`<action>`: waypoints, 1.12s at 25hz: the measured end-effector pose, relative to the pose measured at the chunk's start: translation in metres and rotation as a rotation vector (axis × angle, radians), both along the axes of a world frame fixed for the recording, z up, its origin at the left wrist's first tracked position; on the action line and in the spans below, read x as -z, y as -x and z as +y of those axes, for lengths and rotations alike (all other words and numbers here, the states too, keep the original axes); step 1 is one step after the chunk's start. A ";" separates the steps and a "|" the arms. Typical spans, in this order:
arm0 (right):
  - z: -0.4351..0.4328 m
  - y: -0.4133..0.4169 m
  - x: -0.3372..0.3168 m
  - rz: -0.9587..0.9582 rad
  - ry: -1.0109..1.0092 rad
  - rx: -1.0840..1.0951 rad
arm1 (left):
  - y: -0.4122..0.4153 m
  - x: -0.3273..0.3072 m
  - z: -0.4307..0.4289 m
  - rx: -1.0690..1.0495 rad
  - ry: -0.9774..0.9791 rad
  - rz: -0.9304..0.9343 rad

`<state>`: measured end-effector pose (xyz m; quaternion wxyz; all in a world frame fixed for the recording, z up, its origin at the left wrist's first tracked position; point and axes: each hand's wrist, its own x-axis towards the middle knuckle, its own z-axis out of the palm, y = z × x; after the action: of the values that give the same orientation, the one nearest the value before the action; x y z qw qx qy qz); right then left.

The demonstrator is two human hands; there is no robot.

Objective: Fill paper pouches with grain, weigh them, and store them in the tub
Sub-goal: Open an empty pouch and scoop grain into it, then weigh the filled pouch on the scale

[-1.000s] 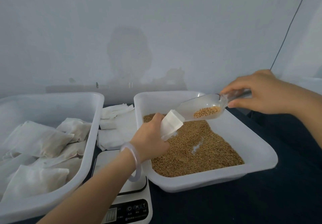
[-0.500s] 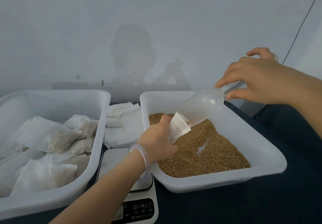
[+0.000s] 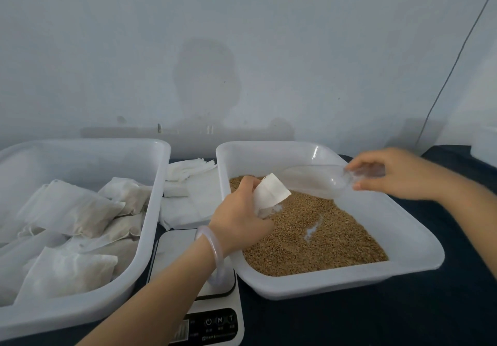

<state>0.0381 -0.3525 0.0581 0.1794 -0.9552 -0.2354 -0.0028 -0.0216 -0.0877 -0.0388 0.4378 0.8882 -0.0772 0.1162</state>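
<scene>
place: small packing bench | cues: plain wall [image 3: 242,36], grain tray [image 3: 382,211], scale [image 3: 174,254], tub [image 3: 80,157] of filled pouches [image 3: 70,208]

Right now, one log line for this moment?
stage: filling | left hand holds pouch over grain tray | right hand holds clear scoop near pouch mouth

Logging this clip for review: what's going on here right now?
A person is filling pouches with grain. The left hand holds a paper pouch over the grain tray; the right hand holds a clear scoop, seemingly empty, by its handle beside it. Filled pouches lie in the left tub. The scale sits between the two containers.
</scene>
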 end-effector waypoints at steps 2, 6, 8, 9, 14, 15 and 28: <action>0.005 -0.002 0.027 0.067 0.071 -0.001 | 0.001 -0.001 0.002 0.012 0.093 0.008; 0.028 0.000 0.075 0.240 0.157 -0.060 | 0.007 -0.013 0.009 0.048 0.297 0.034; 0.037 0.002 0.087 0.263 0.258 -0.060 | 0.015 -0.022 0.016 0.103 0.358 0.061; 0.042 0.004 0.086 0.257 0.295 -0.047 | 0.020 -0.026 0.022 0.145 0.389 0.077; 0.112 0.039 0.032 0.396 -0.627 -0.377 | 0.045 -0.050 0.055 0.474 0.423 0.183; 0.130 0.046 0.025 0.401 -0.705 -0.461 | 0.047 -0.052 0.060 0.513 0.415 0.207; 0.208 0.054 0.061 0.073 -0.262 -0.313 | 0.035 -0.027 0.113 -0.032 -0.512 0.226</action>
<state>-0.0161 -0.1447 -0.0030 0.3088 -0.8748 -0.3721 0.0293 -0.0567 0.0254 -0.0121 0.2032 0.9783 -0.0405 0.0002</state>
